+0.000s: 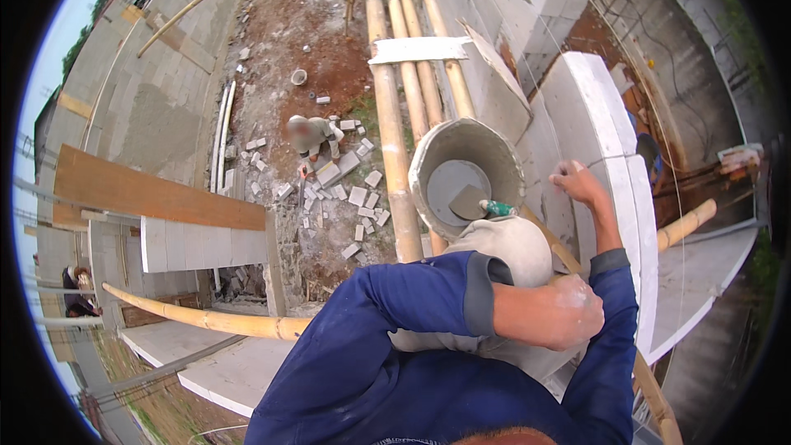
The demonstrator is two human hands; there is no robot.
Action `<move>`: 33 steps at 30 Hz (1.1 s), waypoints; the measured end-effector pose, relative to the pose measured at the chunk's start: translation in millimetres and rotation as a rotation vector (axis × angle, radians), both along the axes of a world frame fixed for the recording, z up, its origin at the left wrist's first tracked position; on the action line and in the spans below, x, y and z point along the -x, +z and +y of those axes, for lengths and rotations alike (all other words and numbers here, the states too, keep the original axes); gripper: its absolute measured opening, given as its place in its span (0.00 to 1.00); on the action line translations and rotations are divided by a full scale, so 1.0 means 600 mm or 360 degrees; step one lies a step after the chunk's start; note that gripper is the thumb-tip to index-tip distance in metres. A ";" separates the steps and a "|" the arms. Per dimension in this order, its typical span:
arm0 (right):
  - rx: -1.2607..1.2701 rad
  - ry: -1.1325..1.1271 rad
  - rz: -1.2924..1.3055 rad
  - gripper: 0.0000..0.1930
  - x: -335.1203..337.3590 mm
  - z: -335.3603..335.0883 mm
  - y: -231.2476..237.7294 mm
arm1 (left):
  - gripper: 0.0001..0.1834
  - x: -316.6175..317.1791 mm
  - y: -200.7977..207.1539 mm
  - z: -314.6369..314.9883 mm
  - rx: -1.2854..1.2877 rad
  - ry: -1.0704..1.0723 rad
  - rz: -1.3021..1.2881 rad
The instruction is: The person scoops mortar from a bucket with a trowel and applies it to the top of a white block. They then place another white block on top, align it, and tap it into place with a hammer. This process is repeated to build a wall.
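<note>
My left hand (pixel 573 313) is closed in a fist against the blue right sleeve (pixel 606 313), just below its grey cuff. Its fingertips are turned away, so what they grip, if anything, is hidden. Pale dust marks the back of that hand. My right hand (pixel 578 182) is raised beside the white block wall (pixel 589 107), its fingers curled in with nothing seen in them. In front of me a mortar-stained bucket (pixel 424 189) stands on bamboo poles (pixel 395 140). Inside it are grey mortar (pixel 449 181) and a trowel (pixel 471 203) with a green handle.
White boards (pixel 418 50) cross the bamboo poles. A thin string line runs along the wall at right. Far below, a co-worker (pixel 313 136) bends among scattered pale blocks (pixel 329 173). Another person (pixel 80 288) is at far left. A wooden plank (pixel 156 189) tops a low wall.
</note>
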State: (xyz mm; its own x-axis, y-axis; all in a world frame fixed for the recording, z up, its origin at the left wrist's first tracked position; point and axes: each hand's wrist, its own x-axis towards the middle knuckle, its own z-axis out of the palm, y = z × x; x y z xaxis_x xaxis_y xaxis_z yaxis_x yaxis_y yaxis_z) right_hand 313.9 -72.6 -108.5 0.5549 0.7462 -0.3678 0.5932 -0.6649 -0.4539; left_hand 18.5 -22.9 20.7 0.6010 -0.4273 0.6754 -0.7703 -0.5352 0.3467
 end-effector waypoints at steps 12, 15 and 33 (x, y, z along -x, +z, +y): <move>0.0340 -0.0147 0.0110 0.20 0.030 0.011 0.006 | 0.20 -0.003 0.138 0.019 -0.0649 -0.0235 0.1027; 0.0087 -0.0074 -0.0020 0.19 0.034 0.028 0.012 | 0.20 0.003 0.143 0.017 -0.0706 -0.0248 0.1064; -0.0068 0.0124 0.0041 0.20 0.076 0.042 0.059 | 0.29 0.074 0.070 0.014 -0.0646 -0.0045 0.0262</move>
